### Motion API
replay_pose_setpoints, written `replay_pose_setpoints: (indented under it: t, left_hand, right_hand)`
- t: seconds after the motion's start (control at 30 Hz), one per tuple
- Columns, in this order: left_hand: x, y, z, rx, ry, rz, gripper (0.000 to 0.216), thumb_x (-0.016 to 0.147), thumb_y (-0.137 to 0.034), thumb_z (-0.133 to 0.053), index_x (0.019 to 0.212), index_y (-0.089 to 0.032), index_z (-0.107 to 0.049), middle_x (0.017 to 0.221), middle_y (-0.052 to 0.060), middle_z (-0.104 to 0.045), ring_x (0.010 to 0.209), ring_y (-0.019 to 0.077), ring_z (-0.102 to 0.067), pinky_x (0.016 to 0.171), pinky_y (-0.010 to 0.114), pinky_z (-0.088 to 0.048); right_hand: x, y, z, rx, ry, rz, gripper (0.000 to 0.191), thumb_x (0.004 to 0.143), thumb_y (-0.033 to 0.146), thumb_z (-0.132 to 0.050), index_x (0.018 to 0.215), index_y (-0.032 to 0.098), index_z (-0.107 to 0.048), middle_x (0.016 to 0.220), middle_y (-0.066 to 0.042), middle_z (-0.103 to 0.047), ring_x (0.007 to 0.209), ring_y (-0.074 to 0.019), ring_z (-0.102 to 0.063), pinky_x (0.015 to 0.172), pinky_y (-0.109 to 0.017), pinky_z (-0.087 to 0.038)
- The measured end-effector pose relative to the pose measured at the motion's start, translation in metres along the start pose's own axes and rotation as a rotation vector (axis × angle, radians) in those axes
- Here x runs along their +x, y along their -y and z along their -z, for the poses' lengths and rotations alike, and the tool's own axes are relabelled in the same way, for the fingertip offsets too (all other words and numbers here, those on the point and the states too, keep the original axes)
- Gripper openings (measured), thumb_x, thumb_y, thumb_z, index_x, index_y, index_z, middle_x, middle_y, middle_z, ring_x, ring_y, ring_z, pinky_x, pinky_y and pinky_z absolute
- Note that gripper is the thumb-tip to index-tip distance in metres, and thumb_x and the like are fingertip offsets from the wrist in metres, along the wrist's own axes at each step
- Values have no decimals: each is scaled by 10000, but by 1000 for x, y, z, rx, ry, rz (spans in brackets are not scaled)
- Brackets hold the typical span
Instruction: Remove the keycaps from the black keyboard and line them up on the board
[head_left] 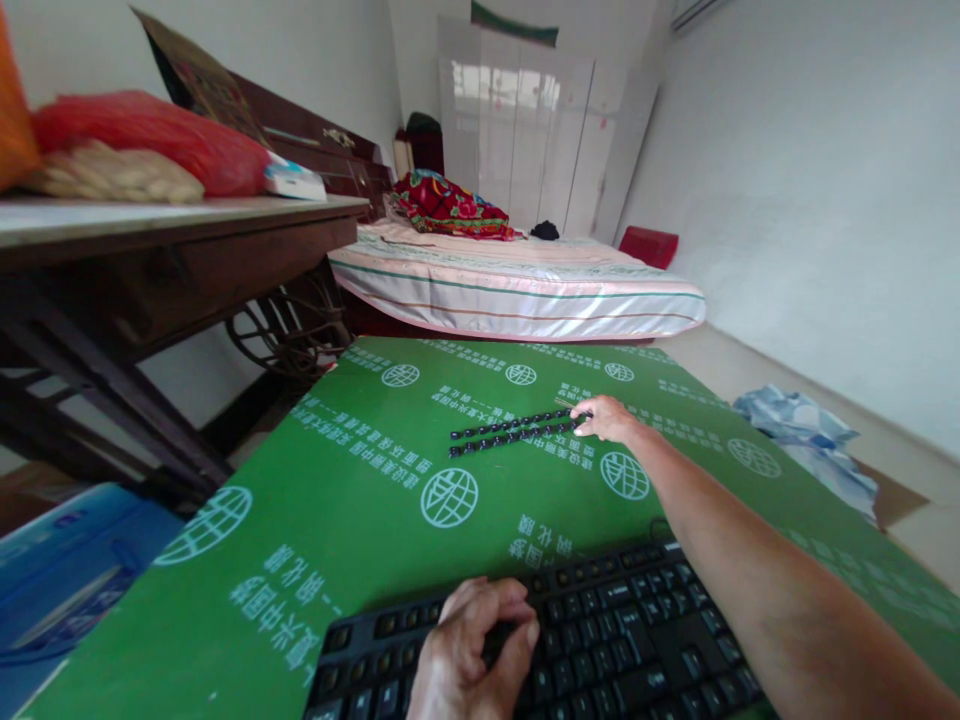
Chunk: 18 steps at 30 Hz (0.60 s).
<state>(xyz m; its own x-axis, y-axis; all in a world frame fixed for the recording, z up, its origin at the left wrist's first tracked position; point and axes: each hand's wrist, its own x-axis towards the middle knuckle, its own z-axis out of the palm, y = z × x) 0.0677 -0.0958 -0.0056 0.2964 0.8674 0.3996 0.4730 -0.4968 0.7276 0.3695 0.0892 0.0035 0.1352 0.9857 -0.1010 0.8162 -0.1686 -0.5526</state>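
Observation:
A black keyboard lies at the near edge of the green board, and bare sockets show along its back rows at the left. My left hand rests over its middle, fingers curled and thumb tip meeting the fingertips; whatever is between them is hidden. Two rows of small black keycaps stretch across the board beyond the keyboard. At their right end, my right hand reaches out with thumb and finger closed on a dark keycap. My right forearm passes over the keyboard's right side.
The green printed board fills the foreground. A wooden sewing-machine table with a red bag stands at left, above a blue box. Behind is a bed. Crumpled cloth lies on the floor at right.

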Motion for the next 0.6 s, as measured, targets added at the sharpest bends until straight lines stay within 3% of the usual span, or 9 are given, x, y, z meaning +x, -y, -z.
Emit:
replay_pose_setpoints:
  t: [0.13, 0.23, 0.3, 0.4, 0.53, 0.6]
  left_hand:
    - [2, -7, 1, -49, 0, 104, 93, 739, -202, -586, 738, -236, -672, 823, 7, -712, 803, 172, -666, 739, 265, -542]
    - [2, -6, -3, -131, -9, 166, 109, 762, -211, -558, 774, -228, -665, 850, 6, -711, 785, 161, -669, 747, 266, -532]
    - [2, -4, -5, -203, -16, 215, 118, 773, -220, -547, 834, -218, -648, 835, 5, -714, 780, 158, -672, 767, 272, -523]
    - [2, -3, -7, -303, -33, 275, 121, 773, -225, -544, 861, -201, -623, 795, 3, -719, 770, 156, -675, 789, 276, -511]
    - [5, -9, -6, -423, -43, 321, 123, 750, -219, -559, 857, -183, -607, 771, 10, -723, 754, 159, -677, 774, 272, -511]
    - [7, -12, -5, -477, -46, 336, 120, 735, -212, -568, 843, -175, -605, 755, 13, -722, 746, 162, -679, 768, 273, -513]
  right_hand:
    - [-5, 2, 7, -5, -97, -21, 351, 602, 206, -760, 948, 199, -697, 675, 12, -646, 467, -81, -531, 524, -211, -419]
    - [-15, 18, 16, -5, -212, -35, 212, 746, 323, -640, 872, 160, -694, 647, -12, -637, 465, -99, -543, 523, -222, -415]
    - [-29, 35, 20, 5, -286, -17, 339, 849, 428, -478, 880, 156, -677, 661, -25, -639, 494, -111, -564, 536, -225, -418]
    - [-66, 63, 20, 25, -380, 64, 506, 887, 532, -309, 880, 168, -659, 703, -30, -646, 581, -129, -594, 558, -219, -416]
    - [-133, 84, 6, 29, -580, 201, 560, 862, 596, -287, 765, 199, -670, 548, -8, -583, 599, -157, -589, 580, -235, -403]
    - [-162, 85, -4, 124, -560, 217, 537, 857, 587, -309, 747, 192, -656, 477, 13, -524, 518, -137, -559, 563, -232, -410]
